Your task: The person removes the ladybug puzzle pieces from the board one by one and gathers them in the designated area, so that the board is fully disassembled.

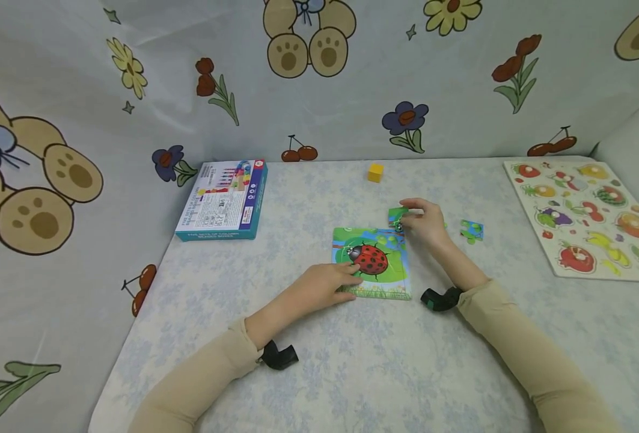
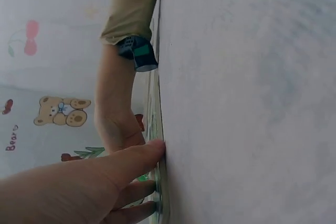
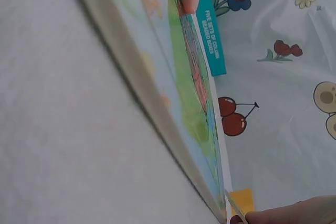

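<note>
A ladybug jigsaw puzzle (image 1: 371, 275) lies in its flat square tray in the middle of the table. My left hand (image 1: 324, 284) rests on its left side, fingers on the picture and thumb by the near edge. In the left wrist view, the left hand (image 2: 79, 190) touches the tray's rim with its thumb. Between thumb and fingers, my right hand (image 1: 426, 221) pinches a green puzzle piece (image 1: 396, 215) at the puzzle's upper right corner. Seen edge-on in the right wrist view, that piece (image 3: 234, 203) tilts at the tray's corner.
A loose blue-and-green puzzle piece (image 1: 473, 230) lies right of the right hand. Behind the puzzle stands a yellow cube (image 1: 375, 173). A teal-edged box (image 1: 219, 201) lies at the back left, and a fruit-picture board (image 1: 590, 218) at the back right.
</note>
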A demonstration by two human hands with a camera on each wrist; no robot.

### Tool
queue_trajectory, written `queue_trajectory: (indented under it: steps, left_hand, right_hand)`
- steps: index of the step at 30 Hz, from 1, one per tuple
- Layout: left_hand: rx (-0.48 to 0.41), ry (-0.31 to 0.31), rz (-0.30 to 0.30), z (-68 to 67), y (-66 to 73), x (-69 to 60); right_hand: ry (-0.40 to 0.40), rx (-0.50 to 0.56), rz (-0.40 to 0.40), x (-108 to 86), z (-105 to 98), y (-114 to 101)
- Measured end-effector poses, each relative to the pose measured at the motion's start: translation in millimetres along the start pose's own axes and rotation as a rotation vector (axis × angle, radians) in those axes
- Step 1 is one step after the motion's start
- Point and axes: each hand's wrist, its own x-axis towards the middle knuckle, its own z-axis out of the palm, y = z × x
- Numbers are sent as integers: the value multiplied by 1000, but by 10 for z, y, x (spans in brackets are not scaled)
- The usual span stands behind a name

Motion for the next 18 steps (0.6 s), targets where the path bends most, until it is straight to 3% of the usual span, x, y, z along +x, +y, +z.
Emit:
queue_trajectory:
  steps: [5, 9, 15, 18]
  left_hand:
    - [-17, -52, -80, -92, 26, -32]
    - [-26, -66, -129, -161, 31, -65]
    - [34, -85, -132, -232, 24, -82]
    - [55, -39, -106, -218, -35, -70]
  right_hand:
    - [22, -12, -22, 43, 18, 73]
    - [36, -98, -64, 47, 33, 90]
    - [24, -238, -128, 5, 52, 64]
    - [9, -247, -164, -56, 76, 16]
